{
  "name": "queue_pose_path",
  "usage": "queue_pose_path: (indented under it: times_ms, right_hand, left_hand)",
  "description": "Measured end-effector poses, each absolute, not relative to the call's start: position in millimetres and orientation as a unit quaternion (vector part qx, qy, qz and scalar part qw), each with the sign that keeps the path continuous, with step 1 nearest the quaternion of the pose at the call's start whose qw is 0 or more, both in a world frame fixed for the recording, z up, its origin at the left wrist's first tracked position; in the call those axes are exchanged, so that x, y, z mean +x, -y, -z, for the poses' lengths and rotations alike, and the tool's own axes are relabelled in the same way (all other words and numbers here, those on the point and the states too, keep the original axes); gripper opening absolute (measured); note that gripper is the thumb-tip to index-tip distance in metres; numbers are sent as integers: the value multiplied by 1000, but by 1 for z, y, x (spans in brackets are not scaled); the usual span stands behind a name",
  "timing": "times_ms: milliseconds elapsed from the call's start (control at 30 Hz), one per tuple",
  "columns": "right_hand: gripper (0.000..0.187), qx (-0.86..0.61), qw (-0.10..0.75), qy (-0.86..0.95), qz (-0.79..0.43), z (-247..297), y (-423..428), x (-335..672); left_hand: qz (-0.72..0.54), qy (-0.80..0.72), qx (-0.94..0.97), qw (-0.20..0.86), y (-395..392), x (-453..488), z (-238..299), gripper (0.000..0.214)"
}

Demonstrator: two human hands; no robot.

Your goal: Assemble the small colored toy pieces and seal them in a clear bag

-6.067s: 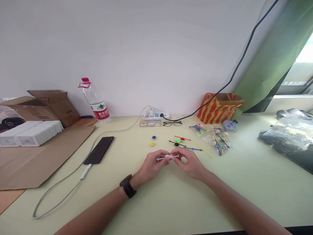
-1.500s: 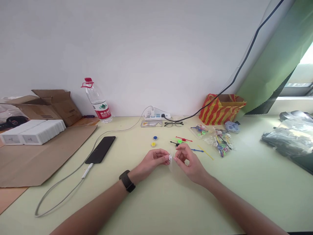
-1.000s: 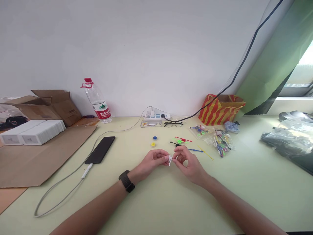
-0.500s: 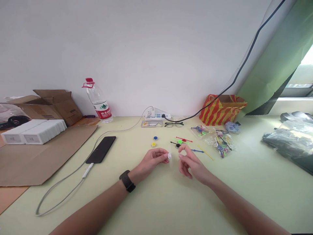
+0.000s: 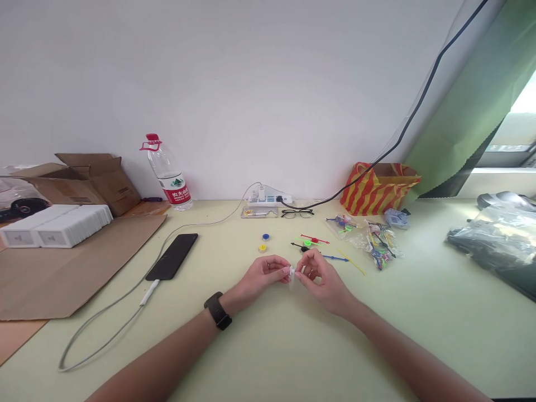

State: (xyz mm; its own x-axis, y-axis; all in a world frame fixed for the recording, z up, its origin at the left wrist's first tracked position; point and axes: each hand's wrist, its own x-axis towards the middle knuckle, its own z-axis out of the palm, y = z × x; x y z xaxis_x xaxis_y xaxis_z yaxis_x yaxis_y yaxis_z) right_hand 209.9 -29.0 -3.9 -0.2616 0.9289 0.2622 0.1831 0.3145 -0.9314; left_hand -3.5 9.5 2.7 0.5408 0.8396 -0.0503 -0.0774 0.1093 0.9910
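Both my hands meet over the middle of the pale green table [image 5: 268, 346]. My left hand [image 5: 263, 275], with a black watch on its wrist, pinches a small white plastic piece [image 5: 292, 272] at its fingertips. My right hand [image 5: 320, 276] has its fingers curled and pinched on the same white piece from the right. Just beyond my hands lie small coloured plastic parts: a blue cap [image 5: 266, 236], a yellow cap [image 5: 262, 247], a green and red spinner piece [image 5: 309, 241], a black one [image 5: 302, 248], a blue stick [image 5: 335, 258] and a yellow stick [image 5: 352, 261].
A black phone [image 5: 172, 255] on a white cable lies left of my hands. Brown cardboard [image 5: 62, 268] with white boxes [image 5: 54, 225] is at far left, beside a water bottle [image 5: 167, 174]. Glasses [image 5: 296, 213], a power strip [image 5: 268, 197], bags of coloured parts [image 5: 372, 237], a striped bag [image 5: 377, 187], dark plastic-wrapped items [image 5: 498, 237] at right.
Half a second ago my right hand was pulled away from the white piece with fingers loose; now it has come back and pinches it again opposite my left hand.
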Motion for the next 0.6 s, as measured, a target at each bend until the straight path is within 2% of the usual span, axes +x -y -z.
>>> queue_pose_path:
  times_ms: [600]
  right_hand:
    - [11, -434, 433, 715, -338, 7, 31, 211]
  left_hand:
    - [-312, -315, 608, 659, -5, -2, -7, 32]
